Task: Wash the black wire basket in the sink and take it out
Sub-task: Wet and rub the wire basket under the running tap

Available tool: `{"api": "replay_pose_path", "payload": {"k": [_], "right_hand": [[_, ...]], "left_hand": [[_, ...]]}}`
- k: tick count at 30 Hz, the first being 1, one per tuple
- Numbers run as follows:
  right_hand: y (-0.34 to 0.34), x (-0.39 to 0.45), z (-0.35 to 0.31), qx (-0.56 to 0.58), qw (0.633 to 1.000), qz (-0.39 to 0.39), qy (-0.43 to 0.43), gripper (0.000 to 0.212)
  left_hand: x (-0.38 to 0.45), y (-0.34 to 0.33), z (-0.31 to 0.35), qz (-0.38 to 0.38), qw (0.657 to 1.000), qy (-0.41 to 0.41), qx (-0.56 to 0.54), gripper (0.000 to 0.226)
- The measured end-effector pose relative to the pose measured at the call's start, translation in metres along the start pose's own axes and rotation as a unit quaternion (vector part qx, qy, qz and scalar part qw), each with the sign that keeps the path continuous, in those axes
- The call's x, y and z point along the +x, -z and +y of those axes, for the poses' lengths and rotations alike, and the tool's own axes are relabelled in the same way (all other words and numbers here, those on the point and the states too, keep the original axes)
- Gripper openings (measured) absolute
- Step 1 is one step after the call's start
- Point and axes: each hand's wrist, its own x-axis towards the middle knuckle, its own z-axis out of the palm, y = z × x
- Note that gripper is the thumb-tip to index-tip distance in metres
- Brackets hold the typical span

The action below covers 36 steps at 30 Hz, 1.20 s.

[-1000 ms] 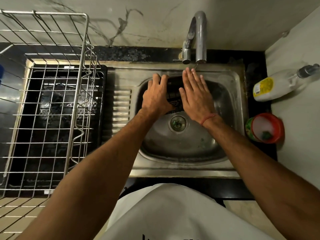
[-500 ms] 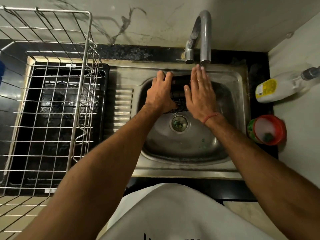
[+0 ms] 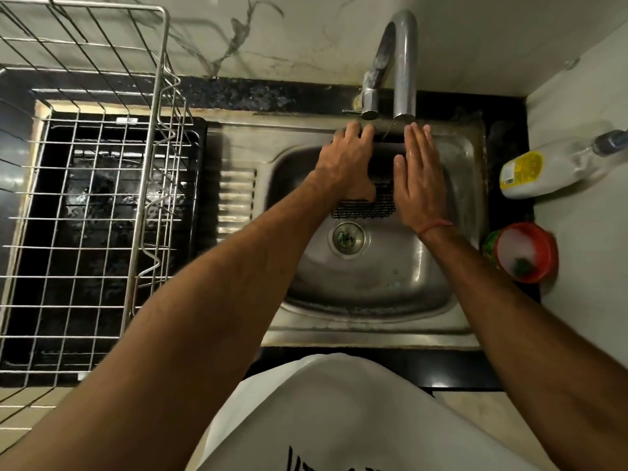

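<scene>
1. A metal dish rack (image 3: pixel 85 185) stands at nine o'clock over a black tray (image 3: pixel 200 158) on the dark surface (image 3: pixel 258 96).
2. The steel sink (image 3: pixel 469 212) fills the middle, its drain (image 3: pixel 347 238) near the centre of the bowl.
3. The left hand (image 3: pixel 346 164) lies over the left end of the black wire basket (image 3: pixel 365 209), fingers (image 3: pixel 355 130) curled over its far edge at twelve o'clock, gripping it.
4. The basket sits inside the sink bowl, just at twelve o'clock from the drain, under the tap (image 3: pixel 401 62); only its near mesh edge and a dark strip between the hands show.
5. A thin stream of water falls from the spout between the two hands.
6. The right hand (image 3: pixel 419 178) rests flat against the basket's right side, fingers (image 3: pixel 418 137) straight and together, open, with a red thread (image 3: pixel 436 226) round the wrist.
7. At three o'clock a white bottle with a yellow label (image 3: pixel 543 168) lies on its side on the pale surface.
8. Just below it, a red tub (image 3: pixel 525 253) stands at the sink's right edge.
</scene>
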Motion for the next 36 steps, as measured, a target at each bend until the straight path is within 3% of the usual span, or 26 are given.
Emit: {"api": "replay_pose_path", "payload": {"k": [3,6,7,13,17,20,27,31,34,36], "right_hand": [[0.003,0.001,0.01,0.037,0.999,0.004,-0.01,0.056],[0.007,-0.001,0.02,0.062,0.998,0.012,-0.019,0.054],[0.008,-0.002,0.023,0.061,0.998,0.02,-0.017,0.054],[0.011,-0.005,0.029,0.035,0.999,0.024,-0.015,0.058],[0.002,-0.011,0.006,-0.031,0.999,0.032,-0.022,0.06],[0.002,-0.018,-0.012,-0.091,0.996,0.004,0.012,0.061],[0.005,-0.043,-0.025,-0.177,0.948,-0.122,0.233,0.065],[0.011,-0.037,-0.025,-0.166,0.972,-0.089,0.138,0.062],[0.003,-0.045,-0.032,-0.148,0.954,-0.13,0.225,0.062],[0.002,-0.045,-0.031,-0.144,0.966,-0.11,0.184,0.061]], "left_hand": [[0.009,0.012,0.006,-0.028,0.996,-0.025,-0.086,0.099],[0.016,0.015,0.01,-0.021,0.973,-0.058,-0.222,0.043],[0.019,0.013,0.012,-0.009,0.967,-0.063,-0.248,0.034],[0.041,-0.013,0.024,0.084,0.971,0.006,-0.223,0.041],[0.038,-0.032,0.019,0.172,0.944,0.099,-0.263,0.049],[0.029,-0.038,0.004,0.179,0.932,0.151,-0.275,0.049],[0.017,-0.029,-0.02,0.2,0.907,0.207,-0.306,0.042],[0.017,-0.02,-0.025,0.193,0.89,0.244,-0.333,0.037],[0.016,-0.017,-0.023,0.197,0.889,0.257,-0.323,0.038],[0.014,-0.017,-0.021,0.188,0.887,0.257,-0.334,0.038]]}}
